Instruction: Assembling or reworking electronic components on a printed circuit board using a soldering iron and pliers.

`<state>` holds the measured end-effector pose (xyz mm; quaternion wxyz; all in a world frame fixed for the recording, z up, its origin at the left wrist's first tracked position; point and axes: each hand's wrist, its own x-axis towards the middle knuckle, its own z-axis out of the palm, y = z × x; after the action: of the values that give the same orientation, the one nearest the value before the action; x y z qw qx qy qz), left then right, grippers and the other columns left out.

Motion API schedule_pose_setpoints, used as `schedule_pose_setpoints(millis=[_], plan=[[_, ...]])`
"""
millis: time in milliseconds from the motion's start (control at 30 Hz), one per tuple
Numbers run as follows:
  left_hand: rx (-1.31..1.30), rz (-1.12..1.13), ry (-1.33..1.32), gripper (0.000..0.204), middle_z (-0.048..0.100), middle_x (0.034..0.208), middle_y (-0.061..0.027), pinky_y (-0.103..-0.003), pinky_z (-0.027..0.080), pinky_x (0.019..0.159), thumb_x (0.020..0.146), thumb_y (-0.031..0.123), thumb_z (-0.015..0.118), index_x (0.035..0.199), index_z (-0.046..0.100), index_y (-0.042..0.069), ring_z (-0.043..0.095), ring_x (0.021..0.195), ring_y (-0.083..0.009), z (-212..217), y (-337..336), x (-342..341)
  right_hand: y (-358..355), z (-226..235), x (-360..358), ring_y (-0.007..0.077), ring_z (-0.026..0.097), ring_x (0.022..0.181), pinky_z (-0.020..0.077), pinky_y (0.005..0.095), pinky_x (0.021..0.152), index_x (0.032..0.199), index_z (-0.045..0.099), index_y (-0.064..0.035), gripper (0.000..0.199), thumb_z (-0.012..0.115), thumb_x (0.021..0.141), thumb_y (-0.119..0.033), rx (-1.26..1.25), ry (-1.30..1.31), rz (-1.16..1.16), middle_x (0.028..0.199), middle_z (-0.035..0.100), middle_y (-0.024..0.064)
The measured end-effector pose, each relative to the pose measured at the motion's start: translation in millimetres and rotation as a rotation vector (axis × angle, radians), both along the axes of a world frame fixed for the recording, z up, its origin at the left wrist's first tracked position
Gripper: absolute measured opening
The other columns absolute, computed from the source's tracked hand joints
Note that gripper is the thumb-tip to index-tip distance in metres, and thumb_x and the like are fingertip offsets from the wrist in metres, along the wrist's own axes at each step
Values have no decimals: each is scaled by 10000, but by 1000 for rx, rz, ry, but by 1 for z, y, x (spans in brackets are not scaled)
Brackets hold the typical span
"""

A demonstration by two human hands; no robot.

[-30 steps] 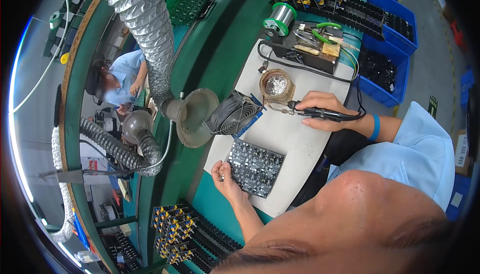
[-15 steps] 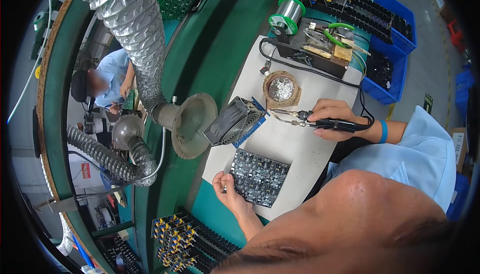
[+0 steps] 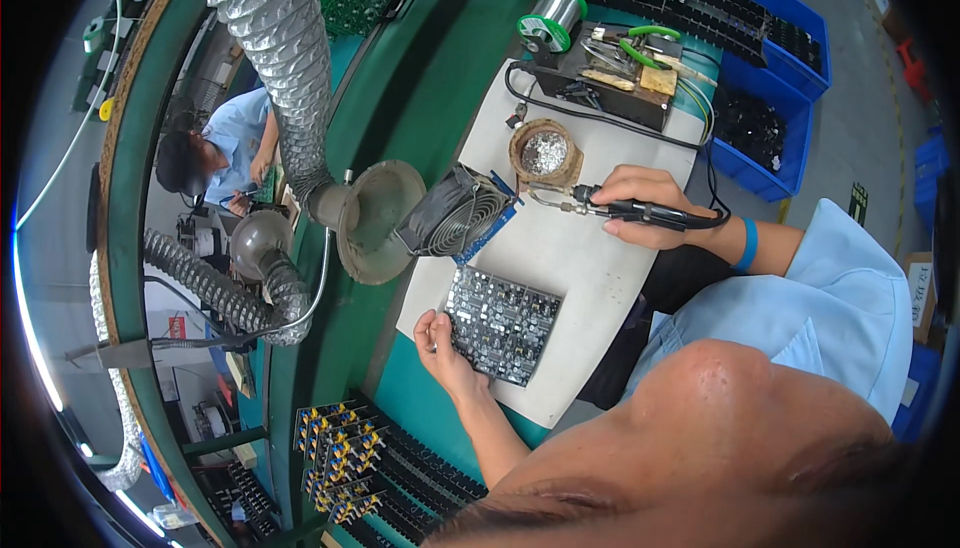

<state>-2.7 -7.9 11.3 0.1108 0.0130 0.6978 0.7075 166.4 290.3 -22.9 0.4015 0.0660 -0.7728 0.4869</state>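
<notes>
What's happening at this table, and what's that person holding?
The person's right hand grips a black pen-like tool with a metal tip and a cable. The tip points toward a spot beside a round pot of silvery stuff, away from the board. The left hand is at the left edge of a dark circuit board, lying flat. A fan stands just beyond it.

Green counter [image 3: 440,78] running through a workshop, wood-edged green frame [image 3: 125,208] curving along the left, glowing white strip light [image 3: 37,323] at the far left edge, grey floor [image 3: 850,78] stretching away on the right.
</notes>
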Motion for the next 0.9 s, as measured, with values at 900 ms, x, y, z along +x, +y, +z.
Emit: schedule_pose_setpoints(millis=[900], plan=[[93,-63,-13,272,584,973,-72,-216,482,768,929,116,659,1160,554,16,573,847,-109,-12,-10,-8,-18,-5,-1,194,599,732,480,287,700,1111,679,-31,327,709,787,3,65,9,-276,943,683,87]])
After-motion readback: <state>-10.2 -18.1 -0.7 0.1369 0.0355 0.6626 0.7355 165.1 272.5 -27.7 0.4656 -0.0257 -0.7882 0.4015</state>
